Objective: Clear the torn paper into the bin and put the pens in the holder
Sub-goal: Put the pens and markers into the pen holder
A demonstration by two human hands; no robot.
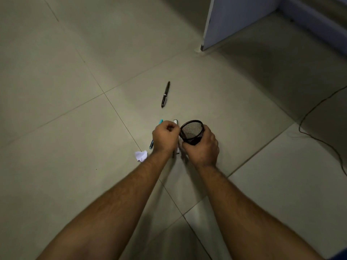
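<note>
My right hand [201, 147] grips a black mesh pen holder [192, 131], tilted so its open mouth faces up and left. My left hand [165, 136] is closed around a bundle of pens: a teal one [161, 121] and a white-capped one [176, 121] stick out above the fist, and their lower ends show below it. The fist sits right beside the holder's rim. A black pen [165, 94] lies alone on the floor tiles farther away. A small piece of torn white paper [141, 156] lies on the floor just left of my left wrist.
The floor is pale tile with dark grout lines. A pale blue-grey furniture panel [234, 21] stands at the upper right. A thin dark cable [308, 132] snakes across the tiles at the right.
</note>
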